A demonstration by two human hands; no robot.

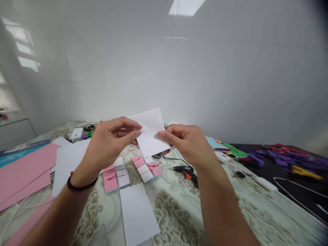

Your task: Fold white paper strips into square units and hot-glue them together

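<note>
Both hands hold up a small white sheet of paper (150,131) over the table. My left hand (115,136) pinches its left edge between thumb and fingers, and a dark band circles that wrist. On the opposite edge, my right hand (181,138) grips with the thumb in front and the fingers mostly hidden behind. Below lies another white rectangle of paper (138,213), flat on the patterned cloth. Beyond it are two pieces with pink and white folded squares, one on the left (111,179) and one on the right (146,169).
A black hot glue gun (183,169) with an orange trigger lies right of the folded pieces. Pink sheets (28,171) and white sheets (69,164) spread at the left. Purple and red scraps (289,157) cover a dark surface at right. A pale wall rises behind.
</note>
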